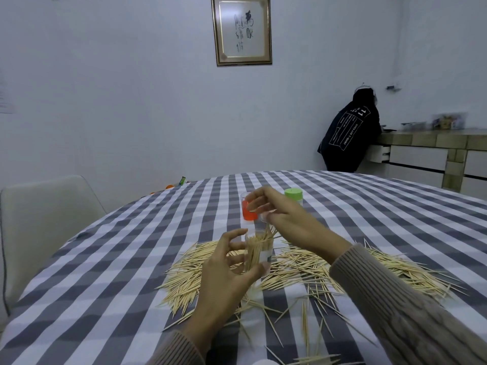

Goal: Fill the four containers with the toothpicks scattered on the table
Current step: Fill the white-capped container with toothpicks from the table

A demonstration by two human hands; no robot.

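- While the clear plastic container [257, 252] stands upright at the table's middle, it is already packed with toothpicks, some poking out over its rim at a slant.
- Left hand [226, 272]: grip curled round the near-left wall of that container, thumb and fingers partly wrapped, steadying it.
- Right hand [279, 214]: hovers just above the container mouth, fingers loosely bent; whether the grip pinches any toothpicks I cannot tell.
- Pale wooden toothpicks [303, 264] lie in a wide scatter on the grey-and-white checked tablecloth [118, 259], on both sides of the container and nearer the camera.
- Behind the hands: a container with an orange-red lid [247, 210] and a container with a green lid [293, 193], both partly hidden; contents not readable. A fourth container I cannot make out.
- Judgement: one container near full, most of the pile untouched, so the task looks less than half done.
- Room: open cloth far left and far right; the table's rounded far edge is well apart from the work. The lidded containers sit just behind the right hand, a knock risk.
- A pale upholstered chair [44, 214] stands at the left edge.
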